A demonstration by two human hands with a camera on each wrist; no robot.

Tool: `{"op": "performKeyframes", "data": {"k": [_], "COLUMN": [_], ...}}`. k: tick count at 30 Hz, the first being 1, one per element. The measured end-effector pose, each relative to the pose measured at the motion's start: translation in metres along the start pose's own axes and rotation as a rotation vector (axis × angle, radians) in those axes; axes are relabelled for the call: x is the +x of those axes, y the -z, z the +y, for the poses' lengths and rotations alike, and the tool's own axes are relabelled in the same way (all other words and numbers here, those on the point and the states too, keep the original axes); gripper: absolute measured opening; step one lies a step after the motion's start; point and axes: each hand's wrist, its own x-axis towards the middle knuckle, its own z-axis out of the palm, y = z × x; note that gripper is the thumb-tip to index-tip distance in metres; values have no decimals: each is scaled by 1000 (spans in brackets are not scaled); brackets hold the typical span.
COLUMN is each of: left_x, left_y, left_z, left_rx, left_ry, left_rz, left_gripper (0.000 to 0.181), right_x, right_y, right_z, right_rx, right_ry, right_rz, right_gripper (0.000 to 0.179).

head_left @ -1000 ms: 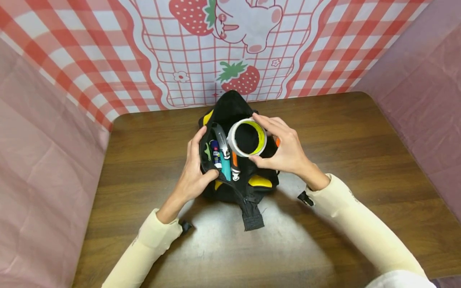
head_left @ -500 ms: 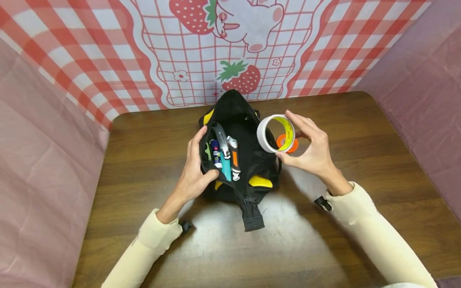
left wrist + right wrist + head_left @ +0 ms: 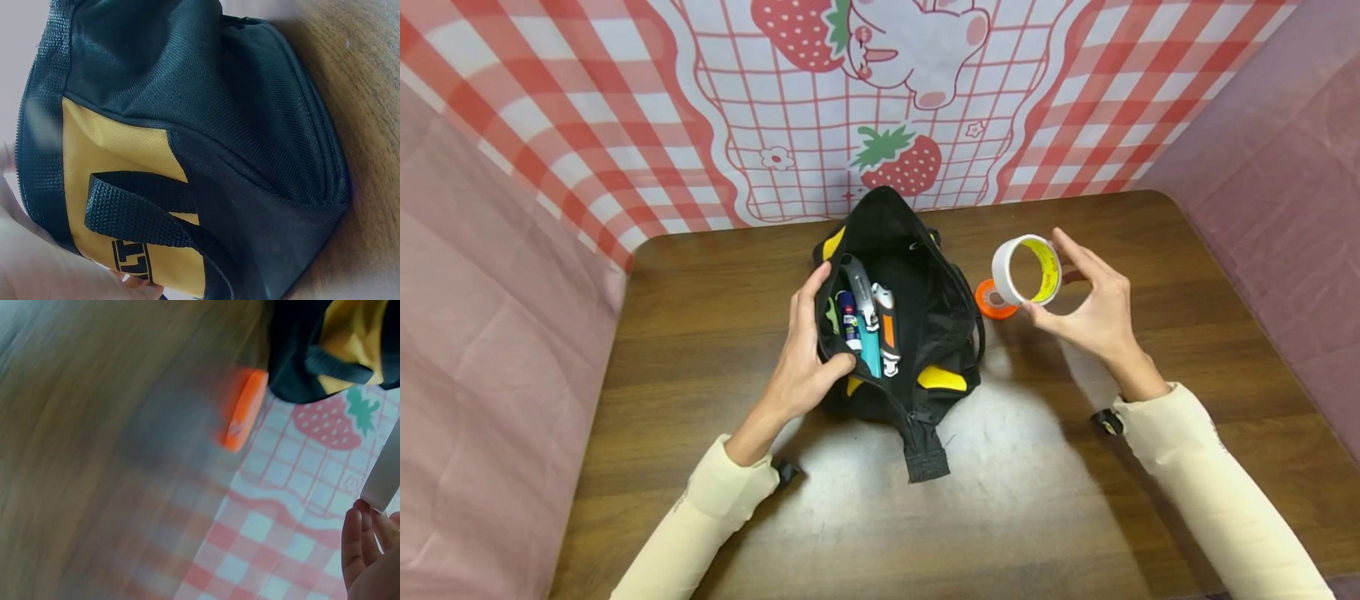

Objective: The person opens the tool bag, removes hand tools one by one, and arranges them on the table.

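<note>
In the head view, the left hand (image 3: 797, 362) gripped the left rim of the open black bag (image 3: 951, 325), while the right hand (image 3: 1101, 312) pinched the white tape roll (image 3: 1004, 271) between thumb and fingers, right of the bag and near an orange disc (image 3: 988, 303) on the table (image 3: 700, 375). Two cutters (image 3: 888, 329) and a blue tube (image 3: 850, 321) lay inside the bag. In the left wrist view, the left hand rested against the bag's edge, beside a yellow panel (image 3: 100, 140). In the right wrist view, fingertips touched the roll's edge; the disc sat near the bag.
</note>
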Motion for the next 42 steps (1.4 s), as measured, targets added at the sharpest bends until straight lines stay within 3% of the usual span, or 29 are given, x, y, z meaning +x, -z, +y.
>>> {"op": "performKeyframes", "data": {"k": [4, 9, 17, 31, 42], "left_x": [0, 0, 0, 1, 1], "left_y": [0, 0, 0, 0, 1], "left_z": [-1, -1, -2, -1, 0], "left_rx": [-4, -9, -8, -8, -11], "left_ry": [-2, -1, -8, -28, -10], "left_rz": [2, 2, 4, 2, -3], "left_gripper": [105, 105, 104, 104, 106], "right_x": [-4, -6, -10, -11, -8], "right_y": [6, 12, 20, 30, 28], "right_z": [26, 40, 53, 71, 76], "right_rx": [-75, -185, -298, -454, -568], "right_ry": [-25, -74, -167, -239, -288], "right_rz": [-3, -29, -78, -273, -366], "right_gripper": [97, 97, 94, 96, 96]}}
